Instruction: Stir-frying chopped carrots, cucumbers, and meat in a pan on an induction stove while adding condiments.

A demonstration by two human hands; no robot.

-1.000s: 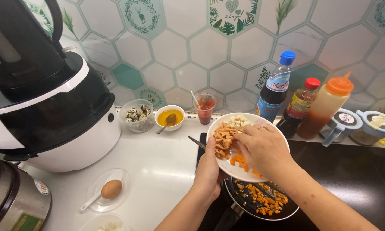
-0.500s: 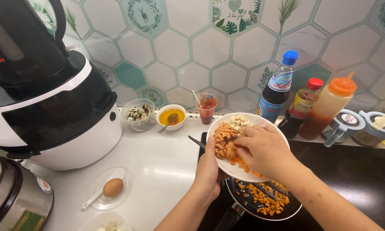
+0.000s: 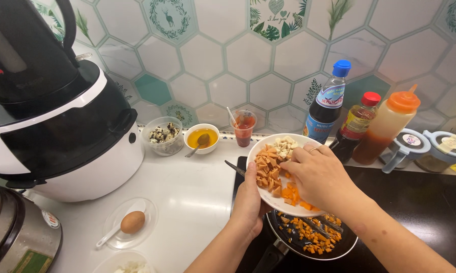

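Plate [image 3: 268, 146], white and round, is held tilted over a dark frying pan [image 3: 334, 247], its low edge just above the pan's rim so that pieces can slide off into it. On the plate three kinds of cut food are kept apart: pale cubes at the far side, reddish-brown slices in the middle, orange carrot dice [image 3: 291, 194] at the low edge. More orange dice already lie in the pan.

Left hand [image 3: 249, 202] is seen beneath the plate's near edge, thumb on the rim and fingers hidden under it, closed on the plate to carry its weight. Right hand [image 3: 316, 172] lies over the food, fingers loosely together and bent down onto the dice, apparently sweeping them toward the low edge; no pinch on any piece can be made out. A ring is worn on one finger.

Pan sits on a black cooktop [image 3: 415, 192] set beside the white bench [image 3: 197, 197]. Behind the plate stand a small cup of red sauce [image 3: 244, 128], a bowl of yellow sauce with a spoon [image 3: 201, 139] and a clear bowl of speckled eggs [image 3: 163, 135]. To the right three bottles are lined against the tiled wall: a dark one with a blue cap [image 3: 329, 103], one with a red cap [image 3: 359, 124], an orange squeeze bottle [image 3: 390, 124]. At the left a large black-and-white cooking machine [image 3: 56, 131] is parked; near it a brown egg on a glass saucer [image 3: 132, 221].
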